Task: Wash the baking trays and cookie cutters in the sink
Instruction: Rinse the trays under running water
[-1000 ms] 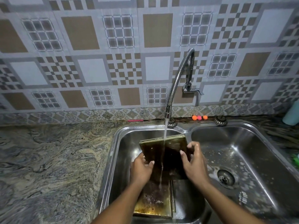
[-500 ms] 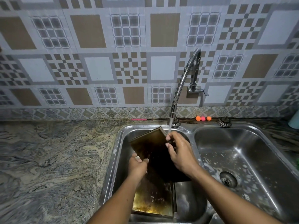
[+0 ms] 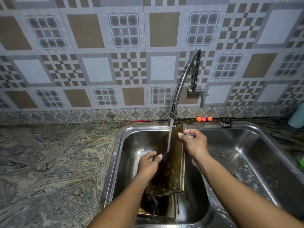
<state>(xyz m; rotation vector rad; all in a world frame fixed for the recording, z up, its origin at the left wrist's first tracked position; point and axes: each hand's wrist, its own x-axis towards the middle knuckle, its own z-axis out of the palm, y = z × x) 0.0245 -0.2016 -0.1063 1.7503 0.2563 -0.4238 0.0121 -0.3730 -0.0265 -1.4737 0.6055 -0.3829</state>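
Note:
A dark, stained baking tray (image 3: 171,165) stands tilted in the left basin of the steel sink (image 3: 121,145), its top edge near the tap's stream (image 3: 169,137). My left hand (image 3: 148,165) holds the tray's left edge with curled fingers. My right hand (image 3: 194,142) grips the tray's upper right corner. Water runs down the tray's face. A second stained tray (image 3: 158,209) lies flat under it on the basin floor, partly hidden.
The flexible tap (image 3: 185,76) arcs from the tiled wall. The right basin (image 3: 256,162) holds soap suds. A drain strainer (image 3: 225,122) and small orange and pink balls (image 3: 204,118) sit on the back ledge. Granite counter (image 3: 49,162) spreads left.
The tray has been turned and stood more upright, its long side now vertical. My right hand has moved from the tray's top middle to its upper right corner.

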